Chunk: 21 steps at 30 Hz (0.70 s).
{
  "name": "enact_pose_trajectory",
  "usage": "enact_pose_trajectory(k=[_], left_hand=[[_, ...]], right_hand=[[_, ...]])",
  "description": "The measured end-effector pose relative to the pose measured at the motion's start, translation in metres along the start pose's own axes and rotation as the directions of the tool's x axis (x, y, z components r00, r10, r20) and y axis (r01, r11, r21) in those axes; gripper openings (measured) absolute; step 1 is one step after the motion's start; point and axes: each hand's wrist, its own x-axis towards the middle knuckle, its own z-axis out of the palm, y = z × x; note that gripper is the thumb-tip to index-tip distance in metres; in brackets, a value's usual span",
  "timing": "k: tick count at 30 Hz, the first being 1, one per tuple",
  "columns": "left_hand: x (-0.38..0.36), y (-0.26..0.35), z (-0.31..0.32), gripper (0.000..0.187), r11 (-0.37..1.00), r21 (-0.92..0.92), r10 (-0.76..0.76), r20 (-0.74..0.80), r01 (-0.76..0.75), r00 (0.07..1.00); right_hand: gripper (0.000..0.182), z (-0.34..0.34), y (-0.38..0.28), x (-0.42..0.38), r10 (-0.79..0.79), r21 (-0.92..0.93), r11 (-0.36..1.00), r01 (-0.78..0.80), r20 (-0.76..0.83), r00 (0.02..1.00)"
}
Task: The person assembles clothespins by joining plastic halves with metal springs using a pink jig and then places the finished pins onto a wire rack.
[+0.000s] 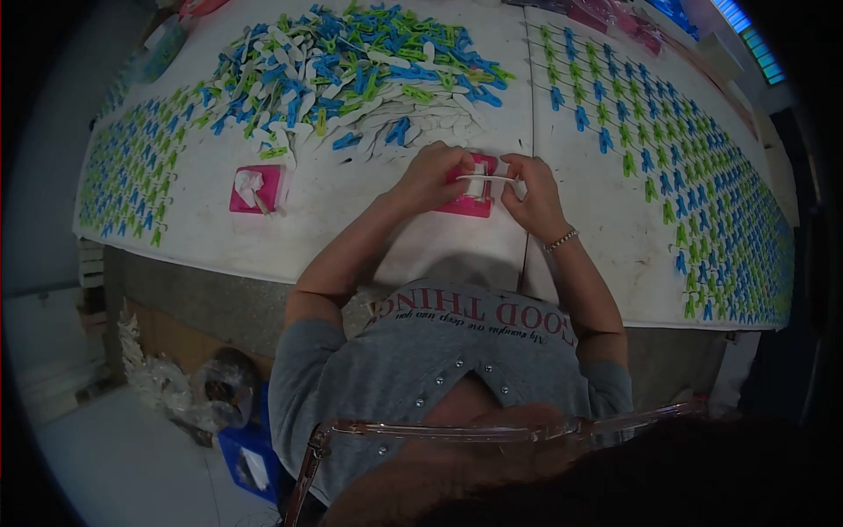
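Note:
My left hand (433, 177) and my right hand (536, 195) are above a small pink tray (474, 209). A thin white strip (487, 178) stretches between them, one end pinched in the fingers of each hand. Under the strip, a pale white piece (477, 188) lies in the tray, partly hidden by the strip and my fingers. Just beyond my hands is a big heap of blue and green clothespins (351, 66), mixed with flat white pieces (395, 116). The exact kind of the strip cannot be made out.
Rows of blue and green clothespins (694, 189) cover the table's right side, and more rows (132, 167) cover the left. A second pink tray (239, 204) holds a crumpled white thing (249, 183). A seam runs across the white table (351, 224) beside my right hand.

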Motion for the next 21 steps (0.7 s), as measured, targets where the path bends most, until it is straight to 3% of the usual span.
enact_pose_trajectory(k=[6, 9, 11, 12, 13, 14, 16, 19, 21], left_hand=[[0.017, 0.004, 0.025, 0.023, 0.995, -0.083, 0.049, 0.003, -0.048, 0.999], [0.018, 0.0, 0.026, 0.024, 0.992, -0.101, 0.073, -0.044, -0.077, 0.996], [0.012, 0.0, 0.019, 0.024, 0.994, -0.103, 0.04, -0.083, -0.048, 0.996], [0.008, 0.001, 0.011, 0.025, 0.981, -0.189, -0.058, -0.126, 0.034, 0.99], [0.003, 0.001, 0.004, 0.026, 0.955, -0.276, -0.155, -0.156, 0.108, 0.976], [-0.003, 0.0, -0.001, 0.026, 0.956, -0.276, -0.142, -0.147, 0.097, 0.979], [-0.013, 0.0, -0.007, 0.027, 0.9, -0.376, -0.289, -0.138, 0.22, 0.947], [-0.025, 0.007, -0.015, 0.028, 0.846, -0.485, -0.33, -0.151, 0.221, 0.932], [-0.029, 0.007, -0.018, 0.029, 0.806, -0.541, -0.361, -0.126, 0.241, 0.924]], right_hand=[[0.04, -0.038, -0.024, 0.015, -0.083, -0.06, 0.995, 0.083, 0.001, 0.997], [0.042, -0.045, -0.025, 0.024, -0.085, -0.047, 0.995, 0.09, 0.102, 0.991], [0.041, -0.047, -0.02, 0.036, 0.097, 0.283, 0.951, -0.127, 0.117, 0.988], [0.041, -0.044, -0.01, 0.044, 0.095, 0.284, 0.951, -0.123, 0.113, 0.989], [0.039, -0.036, 0.008, 0.053, 0.124, 0.195, 0.969, -0.152, 0.148, 0.981], [0.038, -0.028, 0.027, 0.061, 0.162, 0.1, 0.978, -0.181, 0.176, 0.971], [0.034, -0.003, 0.055, 0.079, 0.062, -0.161, 0.986, -0.038, 0.143, 0.988], [0.033, 0.027, 0.068, 0.112, 0.068, -0.336, 0.942, -0.012, 0.155, 0.986], [0.034, 0.038, 0.07, 0.126, 0.161, -0.52, 0.854, -0.021, 0.225, 0.961]])
